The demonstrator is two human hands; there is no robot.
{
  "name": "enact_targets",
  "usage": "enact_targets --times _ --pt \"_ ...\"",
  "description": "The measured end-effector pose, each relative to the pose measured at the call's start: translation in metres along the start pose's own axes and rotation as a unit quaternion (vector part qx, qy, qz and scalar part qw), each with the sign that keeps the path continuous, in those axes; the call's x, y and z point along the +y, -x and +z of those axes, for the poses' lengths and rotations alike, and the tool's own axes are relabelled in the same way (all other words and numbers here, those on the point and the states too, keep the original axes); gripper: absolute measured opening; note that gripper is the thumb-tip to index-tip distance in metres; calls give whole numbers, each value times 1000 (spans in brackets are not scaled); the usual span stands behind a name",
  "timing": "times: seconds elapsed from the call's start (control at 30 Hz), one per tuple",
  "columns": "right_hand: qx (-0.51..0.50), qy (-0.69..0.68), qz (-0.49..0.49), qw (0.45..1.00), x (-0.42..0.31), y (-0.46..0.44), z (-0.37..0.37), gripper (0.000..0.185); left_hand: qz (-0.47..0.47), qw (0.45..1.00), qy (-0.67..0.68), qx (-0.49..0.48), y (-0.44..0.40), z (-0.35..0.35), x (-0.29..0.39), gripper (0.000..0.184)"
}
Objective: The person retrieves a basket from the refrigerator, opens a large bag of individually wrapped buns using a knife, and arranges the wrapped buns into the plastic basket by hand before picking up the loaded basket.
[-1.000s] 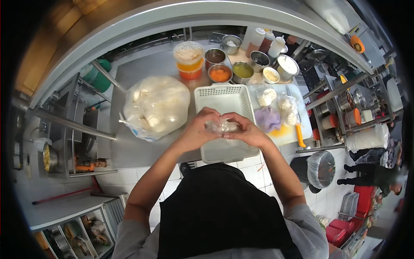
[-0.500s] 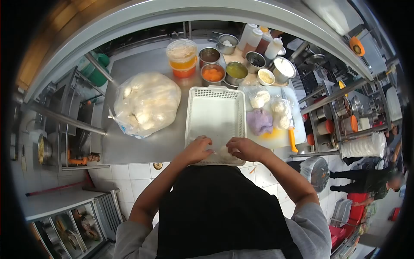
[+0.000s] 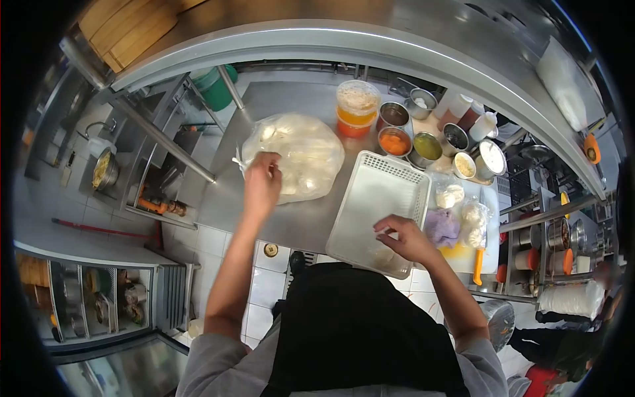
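Observation:
My left hand is over the front left of a big clear plastic bag of pale, lumpy contents. Its fingers are loosely bent and I see nothing held in them; whether they touch the plastic is unclear. Above the near part of a white perforated plastic tray, my right hand is open, thumb and fingers apart. A small translucent, pale patch shows on the tray floor below it; its kind cannot be made out.
Metal pots of orange and green sauce stand behind the tray, beside stacked tubs. At right, a cutting board carries bagged white balls, a purple cloth-like piece and an orange-handled knife. A metal shelf crosses overhead.
My left hand has gone from the tray's near end to the plastic bag. My right hand has lifted slightly and its fingers have spread. The view has turned left.

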State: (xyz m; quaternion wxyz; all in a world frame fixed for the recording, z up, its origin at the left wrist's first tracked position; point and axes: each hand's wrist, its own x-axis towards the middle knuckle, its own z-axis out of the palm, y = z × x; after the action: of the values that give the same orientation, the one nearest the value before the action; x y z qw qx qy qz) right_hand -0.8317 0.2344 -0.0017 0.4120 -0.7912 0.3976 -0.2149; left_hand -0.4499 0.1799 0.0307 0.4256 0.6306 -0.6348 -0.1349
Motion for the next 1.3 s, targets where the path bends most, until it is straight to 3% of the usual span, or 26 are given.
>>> enact_targets --times 0.07,0.1,0.13,0.2,0.23,0.33,0.37,0.43,0.5,0.57,0.63,0.7,0.73,0.8,0.9,1.0,1.03,1.13,1.17,1.27,1.3 --pt "13 -90 -44 995 -27 -36 14 21 36 994 -89 -49 -26 1 -58 44" --pt "0 -68 -61 996 -46 -55 21 21 55 987 -134 -73 -34 3 -74 50" --pt "-12 -46 -77 996 -64 -78 29 21 63 980 -165 -88 -39 3 -66 58" --pt "40 -49 -204 977 -86 -124 53 22 76 963 -227 -120 -46 7 -39 74" --pt "44 -41 -219 974 -88 -148 67 25 77 946 -264 -171 -54 7 -38 93" --pt "53 83 -195 976 -47 -205 97 32 150 928 -302 -157 -70 18 -61 76" --pt "54 139 -175 973 -37 -215 102 35 116 941 -265 -175 -78 15 -61 66" --pt "104 112 -108 982 -35 -216 93 40 50 957 -189 -212 -99 6 -60 49" --pt "116 94 -52 987 -35 -207 74 53 82 978 -31 -190 -110 -8 -66 39" --pt "115 -17 -9 993 -45 -200 60 65 146 979 68 -125 -115 -16 -57 31" --pt "113 -119 26 986 -60 -198 51 82 75 974 132 -170 -125 -24 -45 22" --pt "114 -238 12 965 -77 -194 51 84 27 963 197 -183 -126 -33 -11 10" --pt "114 -295 3 949 -84 -191 48 85 17 958 208 -198 -121 -31 6 10" --pt "144 -267 -44 952 -94 -181 38 83 -2 947 229 -227 -112 -24 34 12" --pt "144 -289 -44 945 -86 -159 22 77 27 959 75 -274 -89 -5 74 19" --pt "181 -363 -38 913 -60 -115 -1 61 78 882 332 -327 -64 16 98 51" --pt "195 -386 -7 902 -51 -95 -8 59 83 877 335 -335 -59 25 93 80" --pt "233 -355 31 905 -22 -45 -15 53 -76 830 351 -427 -19 59 101 77" --pt "240 -329 33 913 -13 -31 -12 51 -123 764 428 -466 -6 82 93 67" --pt "245 -198 -6 949 -4 -1 -11 43 -167 730 446 -491 23 135 94 45" --pt "244 -243 18 939 9 5 -5 40 -169 740 433 -486 29 146 95 41"
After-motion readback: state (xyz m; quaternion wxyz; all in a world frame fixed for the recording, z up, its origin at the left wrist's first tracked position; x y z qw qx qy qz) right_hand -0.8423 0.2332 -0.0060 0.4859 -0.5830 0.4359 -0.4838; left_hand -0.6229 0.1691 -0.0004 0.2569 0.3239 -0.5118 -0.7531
